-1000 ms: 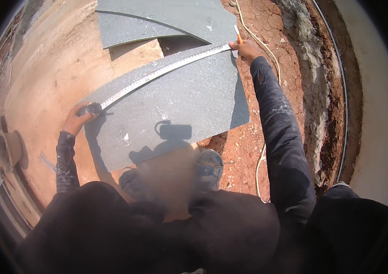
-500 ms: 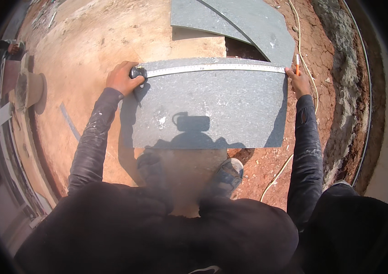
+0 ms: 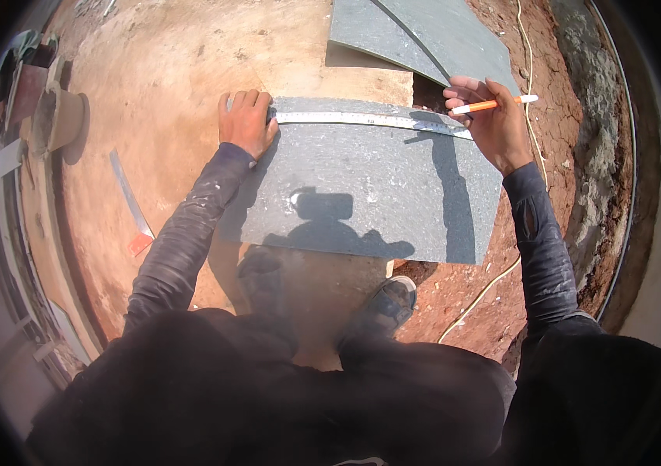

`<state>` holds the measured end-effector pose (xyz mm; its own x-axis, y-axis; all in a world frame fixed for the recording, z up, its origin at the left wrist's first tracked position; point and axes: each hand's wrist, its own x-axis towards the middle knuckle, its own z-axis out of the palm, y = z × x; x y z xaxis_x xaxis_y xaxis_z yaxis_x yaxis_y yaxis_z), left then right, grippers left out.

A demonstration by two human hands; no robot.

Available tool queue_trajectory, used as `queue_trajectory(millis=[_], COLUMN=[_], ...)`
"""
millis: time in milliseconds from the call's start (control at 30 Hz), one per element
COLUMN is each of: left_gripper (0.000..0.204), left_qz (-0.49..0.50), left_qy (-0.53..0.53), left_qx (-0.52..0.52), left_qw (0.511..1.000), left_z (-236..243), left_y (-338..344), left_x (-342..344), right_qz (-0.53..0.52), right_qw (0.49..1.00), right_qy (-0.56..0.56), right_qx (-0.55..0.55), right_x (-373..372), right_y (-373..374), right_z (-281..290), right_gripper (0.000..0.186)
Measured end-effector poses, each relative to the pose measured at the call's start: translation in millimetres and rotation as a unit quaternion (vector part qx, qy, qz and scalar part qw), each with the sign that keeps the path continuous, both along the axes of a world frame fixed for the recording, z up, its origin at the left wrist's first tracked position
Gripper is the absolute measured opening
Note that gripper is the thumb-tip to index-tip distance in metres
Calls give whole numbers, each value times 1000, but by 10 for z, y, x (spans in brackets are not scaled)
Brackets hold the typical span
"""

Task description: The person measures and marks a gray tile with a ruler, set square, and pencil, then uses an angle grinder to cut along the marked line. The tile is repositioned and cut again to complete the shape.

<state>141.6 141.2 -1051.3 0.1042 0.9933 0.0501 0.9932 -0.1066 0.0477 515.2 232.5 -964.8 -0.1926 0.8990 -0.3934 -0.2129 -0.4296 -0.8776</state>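
Observation:
A grey stone slab [image 3: 346,175] lies across the ground in front of my feet. Along its far edge runs the white blade of a tape measure [image 3: 346,118], pulled out from left to right. My left hand [image 3: 246,123] is closed over the tape case at the slab's left end, hiding most of the case. Above the slab's far right corner my right hand [image 3: 499,128] is raised, palm partly turned up and fingers half curled. It holds an orange pen with white ends [image 3: 493,104], nearly level. The blade's far end passes under this hand.
More grey slabs [image 3: 423,39] lie beyond, one tilted over a dark gap. A pale cable [image 3: 478,303] winds over red soil on the right. On the left are a metal square with a red handle [image 3: 130,194] and a bucket [image 3: 62,120].
My right hand has let go of the tape's end and lifted, turning the pen from upright to nearly level. My left hand now covers the tape case from above. The view has shifted slightly.

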Motion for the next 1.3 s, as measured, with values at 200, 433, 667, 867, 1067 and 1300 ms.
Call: queue_trajectory(millis=[200,433,667,867,1067,1300], left_gripper=[23,60,31,23,20,20], left_qz=[-31,-28,-41,-35,-66,-81], left_qy=[-92,-165,-153,-137,-118,-157], left_qx=[38,34,68,78,89,91], left_qw=[995,985,985,987,987,980], left_z=[-98,21,-38,-55,-93,-144], left_y=[-82,-59,-81,-86,-28,45], left_x=[-1,87,34,28,9,-76], right_qz=[294,239,180,142,422,396], right_qw=[955,968,981,990,839,686], right_qy=[-48,-65,25,5,-318,-386], right_qx=[1,-40,-62,-24,134,474], right_x=[-777,-1516,-2014,-1426,-1098,-1151], right_y=[70,-98,-389,-47,331,372], right_z=[-257,-791,-1011,-873,-716,-581], right_gripper=[67,64,54,27,37,33])
